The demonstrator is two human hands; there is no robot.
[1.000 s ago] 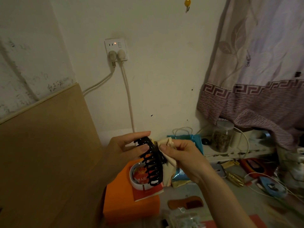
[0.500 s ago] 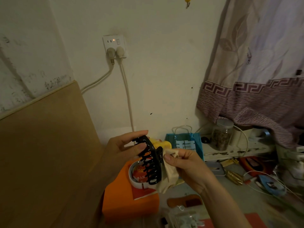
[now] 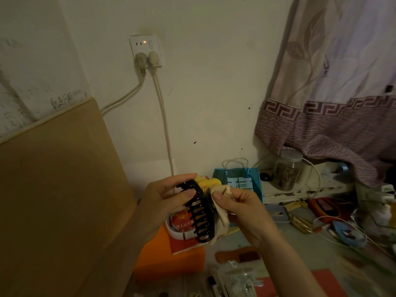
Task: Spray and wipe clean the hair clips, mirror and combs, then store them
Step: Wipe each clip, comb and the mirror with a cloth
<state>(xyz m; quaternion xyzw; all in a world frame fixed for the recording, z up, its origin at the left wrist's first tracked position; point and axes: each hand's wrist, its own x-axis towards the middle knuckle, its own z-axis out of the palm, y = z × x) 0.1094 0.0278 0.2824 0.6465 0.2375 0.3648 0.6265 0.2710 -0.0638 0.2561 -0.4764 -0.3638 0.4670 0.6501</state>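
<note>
Change: since half a second ago the cloth [image 3: 221, 202] sits bunched higher against the clip's upper end, and both hands keep their hold.
Head view, left hand: the left hand [image 3: 165, 200] pinches the black claw clip [image 3: 200, 213] near its top, thumb on the teeth side, fingers curled behind.
Head view, right hand: the right hand [image 3: 242, 209] grips the cream cloth and presses it to the clip's right flank.
Clip place: held in the air, between the two hands, above an orange box [image 3: 162, 254].
Clip axis: long axis runs nearly up and down, lower end tilted slightly right; teeth point left.
Surroundings: a brown comb [image 3: 237, 255] lies on the surface below the right wrist; a blue bag [image 3: 237, 181] stands behind the hands.
</note>
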